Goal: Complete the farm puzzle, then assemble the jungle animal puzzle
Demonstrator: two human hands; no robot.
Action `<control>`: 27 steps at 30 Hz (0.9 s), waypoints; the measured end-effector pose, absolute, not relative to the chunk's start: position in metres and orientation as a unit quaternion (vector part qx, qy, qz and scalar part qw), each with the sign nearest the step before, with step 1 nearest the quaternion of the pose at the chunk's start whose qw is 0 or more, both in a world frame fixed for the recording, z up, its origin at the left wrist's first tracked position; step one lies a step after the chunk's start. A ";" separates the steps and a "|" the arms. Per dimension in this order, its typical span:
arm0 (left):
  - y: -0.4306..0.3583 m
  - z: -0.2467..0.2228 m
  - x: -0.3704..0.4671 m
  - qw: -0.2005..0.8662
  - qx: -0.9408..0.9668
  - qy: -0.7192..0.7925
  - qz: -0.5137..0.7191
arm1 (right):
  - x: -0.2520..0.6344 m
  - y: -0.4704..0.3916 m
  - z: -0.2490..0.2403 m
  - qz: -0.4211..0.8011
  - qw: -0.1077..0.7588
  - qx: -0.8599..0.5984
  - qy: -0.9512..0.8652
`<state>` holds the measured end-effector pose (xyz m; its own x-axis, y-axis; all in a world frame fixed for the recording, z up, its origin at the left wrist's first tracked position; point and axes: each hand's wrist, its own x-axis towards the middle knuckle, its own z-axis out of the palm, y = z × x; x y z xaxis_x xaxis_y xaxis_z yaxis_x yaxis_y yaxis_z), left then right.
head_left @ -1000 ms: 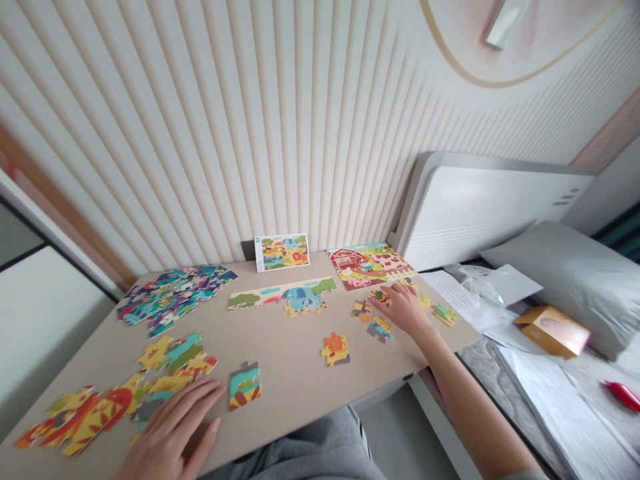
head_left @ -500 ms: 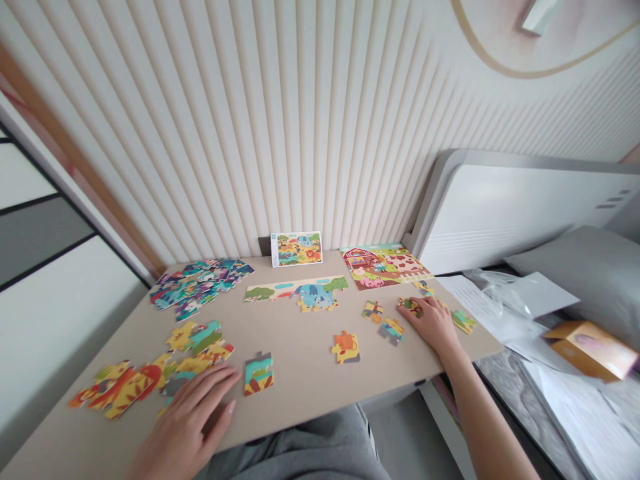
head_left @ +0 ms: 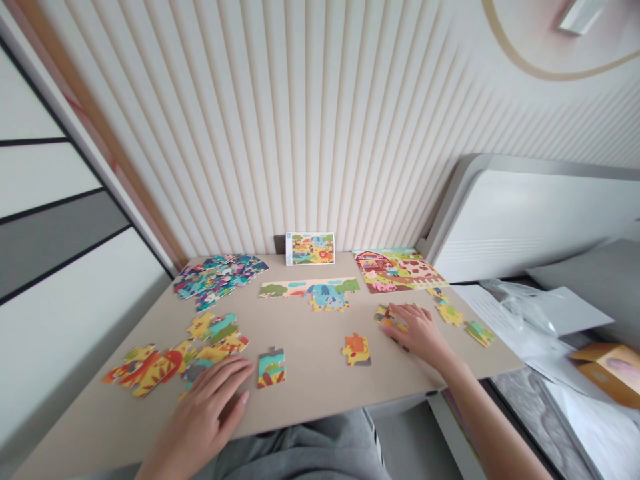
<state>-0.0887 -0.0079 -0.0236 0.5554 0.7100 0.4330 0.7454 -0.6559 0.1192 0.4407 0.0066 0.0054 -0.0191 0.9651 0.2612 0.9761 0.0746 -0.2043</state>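
My left hand (head_left: 213,407) lies on the table with its fingers stretched out. Its fingertips cover part of a heap of mostly yellow and orange puzzle pieces (head_left: 153,370). Just right of them lies a crocodile puzzle piece (head_left: 272,368). Over a small cluster of puzzle pieces (head_left: 384,313), my right hand (head_left: 417,330) is bent down, fingers closed on a puzzle piece it mostly hides. An orange and yellow puzzle piece (head_left: 357,349) lies left of that hand. Behind is a joined strip with a blue elephant (head_left: 325,295).
A picture card (head_left: 310,249) leans upright at the wall. Purple and teal pieces (head_left: 220,277) are heaped back left; a farm puzzle (head_left: 395,270) lies back right. Loose pieces (head_left: 479,333) lie near the right edge. Beyond it are papers (head_left: 583,313) and an orange box (head_left: 610,370).
My right hand has moved left and nearer with a puzzle piece, onto the cluster, uncovering a yellow piece. My left hand stays in place. The whole view has shifted slightly.
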 end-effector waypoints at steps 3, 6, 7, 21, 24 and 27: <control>-0.009 -0.021 -0.087 0.043 -0.879 -0.416 -0.231 | 0.427 0.014 0.005 0.024 0.154 -0.676 -0.721; -0.011 -0.019 -0.083 0.051 -0.879 -0.418 -0.221 | 0.426 0.022 0.001 0.039 0.152 -0.677 -0.719; -0.011 -0.017 -0.082 0.054 -0.879 -0.422 -0.216 | 0.426 0.025 0.000 0.037 0.149 -0.678 -0.719; 0.027 0.040 -0.078 0.071 -0.908 -0.369 -0.187 | 0.434 0.027 -0.003 0.035 0.146 -0.656 -0.740; 0.070 0.058 -0.072 0.052 -0.897 -0.382 -0.215 | 0.408 0.028 0.018 0.039 0.176 -0.643 -0.744; 0.116 0.064 -0.061 0.056 -0.855 -0.464 -0.226 | 0.350 0.046 0.040 0.069 0.214 -0.576 -0.786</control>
